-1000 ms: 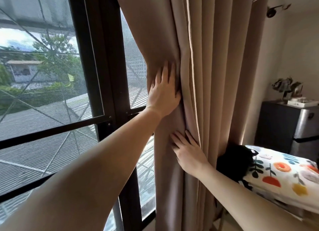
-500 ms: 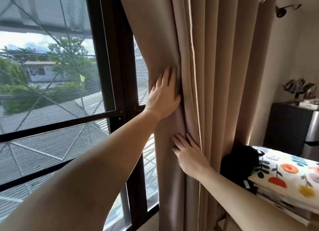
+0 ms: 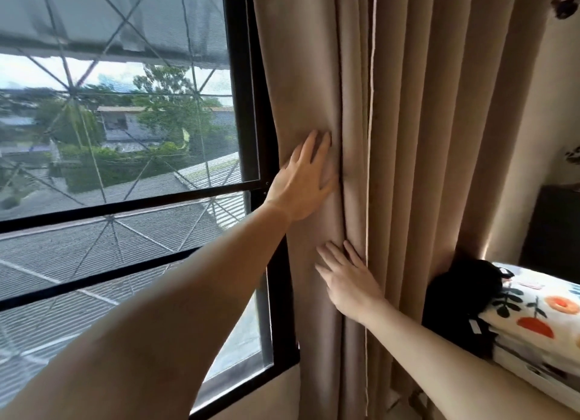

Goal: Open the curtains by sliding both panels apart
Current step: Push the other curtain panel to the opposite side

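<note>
Window (image 3: pixel 125 137) behind | left hand (image 3: pixel 301 181) flat, open on curtain (image 3: pixel 423 137) | right hand (image 3: pixel 348 281) flat, open below

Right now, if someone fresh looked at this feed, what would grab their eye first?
Probably the two bare arms reaching in from the bottom: the left hand pressed flat on the beige curtain at mid-height, the right hand flat on it just below. The curtain hangs bunched in folds at centre right. To the left, the dark-framed window shows rooftops and trees; a floral pillow sits at far right.

One curtain panel (image 3: pixel 408 137), two hands, one window (image 3: pixel 125 137), one floral pillow (image 3: pixel 539 310).
</note>
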A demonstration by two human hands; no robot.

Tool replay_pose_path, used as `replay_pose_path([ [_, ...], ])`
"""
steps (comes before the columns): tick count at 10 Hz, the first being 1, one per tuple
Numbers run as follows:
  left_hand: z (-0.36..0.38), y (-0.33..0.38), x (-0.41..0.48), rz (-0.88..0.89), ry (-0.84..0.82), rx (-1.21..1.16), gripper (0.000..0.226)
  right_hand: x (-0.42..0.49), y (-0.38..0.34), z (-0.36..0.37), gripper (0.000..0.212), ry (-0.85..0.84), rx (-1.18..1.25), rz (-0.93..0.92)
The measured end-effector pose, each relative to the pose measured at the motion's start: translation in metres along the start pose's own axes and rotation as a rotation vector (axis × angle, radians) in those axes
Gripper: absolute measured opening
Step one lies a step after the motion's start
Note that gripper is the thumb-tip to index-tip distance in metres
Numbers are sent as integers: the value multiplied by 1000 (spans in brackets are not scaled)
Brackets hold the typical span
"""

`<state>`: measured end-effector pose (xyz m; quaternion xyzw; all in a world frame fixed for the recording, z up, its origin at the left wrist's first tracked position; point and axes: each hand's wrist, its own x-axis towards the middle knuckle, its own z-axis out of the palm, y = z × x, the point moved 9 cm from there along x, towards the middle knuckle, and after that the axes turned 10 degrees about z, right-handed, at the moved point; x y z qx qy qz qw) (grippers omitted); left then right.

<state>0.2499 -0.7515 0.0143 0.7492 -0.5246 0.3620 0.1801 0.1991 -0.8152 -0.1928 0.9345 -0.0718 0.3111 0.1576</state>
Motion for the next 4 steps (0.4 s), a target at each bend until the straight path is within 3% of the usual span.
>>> replay_pose_path([
  [4, -107, -28, -102, 36, -24, 45, 79, -12, -118, -75, 49, -27, 69, 13],
])
